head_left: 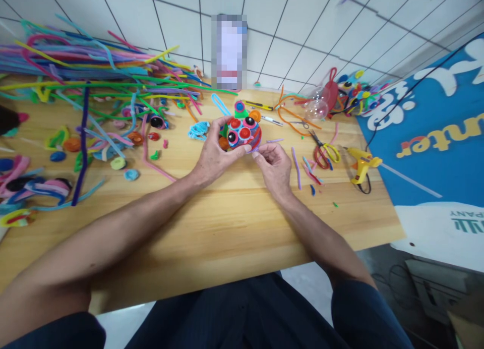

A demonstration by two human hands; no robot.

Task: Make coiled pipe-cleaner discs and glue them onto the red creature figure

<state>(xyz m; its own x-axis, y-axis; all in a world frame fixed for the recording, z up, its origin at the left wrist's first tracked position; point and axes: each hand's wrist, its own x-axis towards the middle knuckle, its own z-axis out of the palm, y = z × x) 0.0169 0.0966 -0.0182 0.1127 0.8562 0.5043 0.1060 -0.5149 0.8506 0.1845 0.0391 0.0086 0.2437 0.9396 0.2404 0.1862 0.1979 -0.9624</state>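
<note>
My left hand (215, 155) is wrapped round a colourful pipe-cleaner figure (245, 132), a rounded head with black eyes, red coils and green and orange ears. The thumb presses along its lower edge. At the figure's lower right, my right hand (275, 166) has thumb and forefinger pinched together. A bit of purple pipe cleaner seems to lie at those fingertips, but it is too small to be sure. Left of the figure is a light blue coiled piece (198, 130). A white pen (271, 120) and a yellow craft knife (259, 105) are just behind it.
Bundled pipe cleaners (94, 61) fill the back left, with loose coiled pieces in front. Scissors (323, 151), a yellow glue gun (363, 165) and clear plastic balls (316, 107) are on the right. A phone (229, 51) leans against the tiled wall (170, 16).
</note>
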